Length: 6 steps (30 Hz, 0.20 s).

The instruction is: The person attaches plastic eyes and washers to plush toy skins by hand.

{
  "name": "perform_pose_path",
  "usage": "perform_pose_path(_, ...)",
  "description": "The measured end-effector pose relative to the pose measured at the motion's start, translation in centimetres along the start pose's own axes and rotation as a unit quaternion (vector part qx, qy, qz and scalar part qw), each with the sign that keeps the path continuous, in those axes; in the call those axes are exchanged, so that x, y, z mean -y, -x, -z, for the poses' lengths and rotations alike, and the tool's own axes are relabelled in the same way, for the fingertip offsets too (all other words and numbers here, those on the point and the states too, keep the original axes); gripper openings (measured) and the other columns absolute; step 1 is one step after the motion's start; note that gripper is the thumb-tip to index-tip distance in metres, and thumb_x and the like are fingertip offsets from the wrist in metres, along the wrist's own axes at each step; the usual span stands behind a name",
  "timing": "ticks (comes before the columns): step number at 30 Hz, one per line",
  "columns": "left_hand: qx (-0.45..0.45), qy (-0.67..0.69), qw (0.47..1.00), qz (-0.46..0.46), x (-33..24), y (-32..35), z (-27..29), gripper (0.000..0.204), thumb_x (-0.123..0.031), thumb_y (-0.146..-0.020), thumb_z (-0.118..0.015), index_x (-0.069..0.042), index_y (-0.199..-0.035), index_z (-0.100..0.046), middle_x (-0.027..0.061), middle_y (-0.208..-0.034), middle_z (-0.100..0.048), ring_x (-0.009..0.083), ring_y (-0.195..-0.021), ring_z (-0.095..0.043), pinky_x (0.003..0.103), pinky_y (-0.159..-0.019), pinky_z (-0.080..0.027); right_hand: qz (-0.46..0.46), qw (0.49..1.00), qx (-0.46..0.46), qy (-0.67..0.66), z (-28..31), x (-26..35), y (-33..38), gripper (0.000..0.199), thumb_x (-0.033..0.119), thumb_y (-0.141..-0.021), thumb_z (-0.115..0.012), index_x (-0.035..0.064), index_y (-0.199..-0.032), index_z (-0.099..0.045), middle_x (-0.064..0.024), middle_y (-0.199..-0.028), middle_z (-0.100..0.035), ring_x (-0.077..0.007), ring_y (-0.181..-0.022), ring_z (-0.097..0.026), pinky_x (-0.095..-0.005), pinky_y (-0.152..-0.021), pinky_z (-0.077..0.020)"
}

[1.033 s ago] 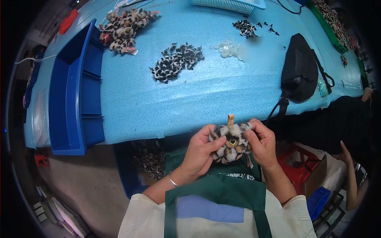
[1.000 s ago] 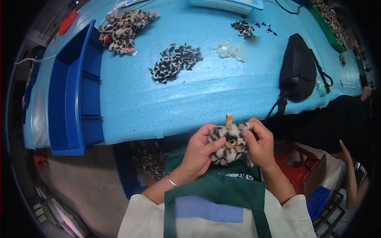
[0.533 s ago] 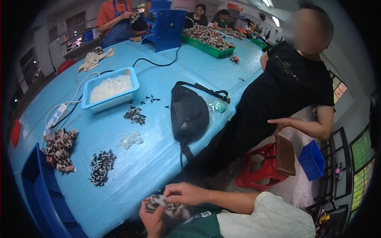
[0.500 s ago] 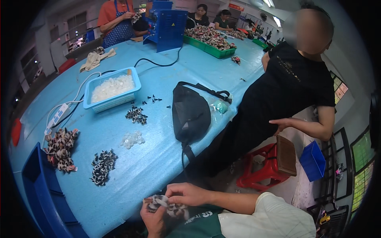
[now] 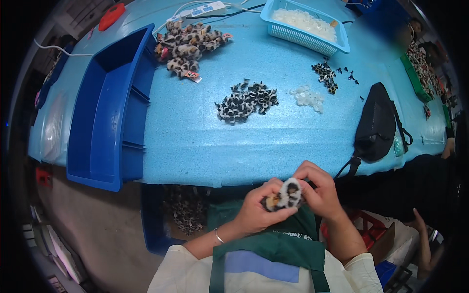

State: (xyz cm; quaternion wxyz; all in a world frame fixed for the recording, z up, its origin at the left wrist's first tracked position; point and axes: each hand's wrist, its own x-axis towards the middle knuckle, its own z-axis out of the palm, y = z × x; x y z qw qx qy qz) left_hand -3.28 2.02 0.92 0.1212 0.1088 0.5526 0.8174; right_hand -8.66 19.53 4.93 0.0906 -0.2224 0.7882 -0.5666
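Just below the front edge of the blue foam-topped table point(image 5: 205, 146), both my hands hold one small spotted plush piece point(image 5: 286, 194) over my green apron. My left hand point(image 5: 256, 211) grips it from the left and below. My right hand point(image 5: 318, 191) grips it from the right, fingers curled over its top. The piece is black, white and brown with a dark round eye spot. Part of it is hidden by my fingers.
A pile of black-and-white pieces point(image 5: 245, 101), a pile of spotted plush pieces point(image 5: 187, 45), clear rings point(image 5: 306, 96), a light blue basket point(image 5: 305, 24), a black bag point(image 5: 376, 123) and a deep blue bin point(image 5: 111, 105) are on the table. A person in black point(image 5: 415, 185) stands right.
The view swung from the far end of the table and the person in black back down to my hands. Both hands still hold the plush piece.
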Motion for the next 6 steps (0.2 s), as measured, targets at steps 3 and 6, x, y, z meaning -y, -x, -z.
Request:
perform_pose_path(3, -0.051, 0.100, 0.993, 0.025, -0.3, 0.0, 0.1, 0.017, -0.002, -0.079, -0.069, 0.000, -0.093, -0.058, 0.0020, -0.095, -0.056, 0.0075, -0.086, -0.052, 0.023, -0.078, -0.042, -0.038, 0.998, -0.001, 0.056, 0.8, -0.4, -3.8, 0.007, 0.004, -0.084, -0.059, -0.0008, -0.087, -0.063, -0.0099, -0.078, -0.056, -0.0209, -0.071, -0.055, -0.0306, -0.064, -0.0429)
perform_pose_path(6, -0.070, 0.122, 0.989, 0.036, -0.4, -0.5, -0.1, 0.020, -0.003, -0.082, -0.068, 0.002, -0.100, -0.060, 0.0032, -0.097, -0.058, 0.0078, -0.090, -0.054, 0.023, -0.080, -0.043, 0.020, 0.967, -0.088, 0.238, 0.0, -1.6, -7.8, 0.012, 0.013, -0.086, -0.063, 0.0014, -0.091, -0.063, -0.0125, -0.082, -0.060, -0.0218, -0.074, -0.059, -0.0340, -0.067, -0.0455)
